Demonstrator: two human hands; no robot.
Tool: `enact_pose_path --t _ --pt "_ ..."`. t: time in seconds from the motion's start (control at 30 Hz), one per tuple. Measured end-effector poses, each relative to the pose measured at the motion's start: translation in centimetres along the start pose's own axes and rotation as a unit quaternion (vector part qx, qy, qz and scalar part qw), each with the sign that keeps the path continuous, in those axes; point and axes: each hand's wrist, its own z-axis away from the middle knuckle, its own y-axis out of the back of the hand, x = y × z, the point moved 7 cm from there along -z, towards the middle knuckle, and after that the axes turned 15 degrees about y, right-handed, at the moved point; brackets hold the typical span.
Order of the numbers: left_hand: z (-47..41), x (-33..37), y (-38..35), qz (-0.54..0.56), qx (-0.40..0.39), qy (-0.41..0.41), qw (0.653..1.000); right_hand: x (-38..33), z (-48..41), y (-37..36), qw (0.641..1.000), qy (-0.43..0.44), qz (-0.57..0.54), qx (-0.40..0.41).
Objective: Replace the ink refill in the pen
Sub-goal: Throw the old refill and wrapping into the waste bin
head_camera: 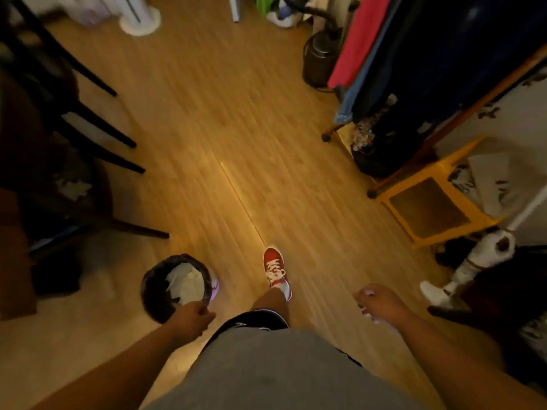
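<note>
The step in hand is looking like the binning of the spent refill: the person is standing over a small dark waste bin (147, 287) at the near left, and the left hand (192, 319) is hovering just at its near rim, knuckles up and fingers curled inward. Whether those fingers are pinching anything I cannot tell; the blur is hiding whatever may be between them. To do this well, the hand should be brought fully over the open mouth, above the crumpled white paper (186, 284) inside, before the fingers let go, since a thin, light refill released at the rim could be bouncing off and rolling away across the wooden floor (207, 143). The right hand (377, 303) is hanging at the near right, well apart from the bin, fingers loosely curled with nothing showing in it. One red shoe (274, 267) is planted ahead, between the two forearms. Neither the pen nor a fresh refill is showing anywhere in view.
</note>
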Motion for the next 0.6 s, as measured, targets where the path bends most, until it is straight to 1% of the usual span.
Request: enact_pose_path --t 0.1,0.23,0.37,0.53,0.6 --pt "-2.3 0.5 3.1 0.044 -0.007 0.038 0.998 -5.9 -4.9 2.2 1.0 0.016 0.001 0.005" --pt "-3.2 3.4 7.4 0.073 0.001 0.057 0.996 -12.0 -8.9 4.5 0.999 0.027 0.037 -0.019" --pt "-3.3 9.1 12.1 0.072 0.009 0.033 0.997 -16.1 -12.2 7.5 0.998 0.024 0.059 -0.022" --pt "-4.5 17.5 17.4 0.141 -0.005 0.004 0.99 -20.0 -17.3 11.0 0.995 0.004 0.096 -0.037" --pt "-5.3 20.6 19.7 0.146 -0.002 -0.012 0.989 -21.5 -20.1 12.2 0.993 -0.01 0.106 -0.045"
